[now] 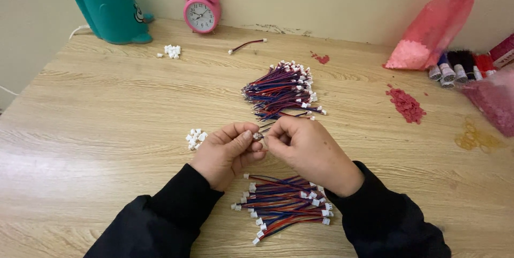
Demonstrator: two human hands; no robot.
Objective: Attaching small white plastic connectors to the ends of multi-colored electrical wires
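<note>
My left hand (227,151) pinches a small white connector (258,136) between thumb and fingers. My right hand (306,148) meets it from the right, fingertips holding a thin red and blue wire whose end sits at that connector. Both hands hover over the wooden table (107,108). Just beyond them lies a pile of red and blue wires with white plugs (281,89). Under my wrists lies a second pile of similar wires (286,204). A small heap of loose white connectors (195,138) sits left of my left hand.
At the back stand a teal holder (112,11) and a pink alarm clock (201,7). More white connectors (171,50) and a single wire (247,45) lie nearby. At right are a pink bag (433,27), thread spools (460,66), red bits (406,103) and yellow rings (474,137).
</note>
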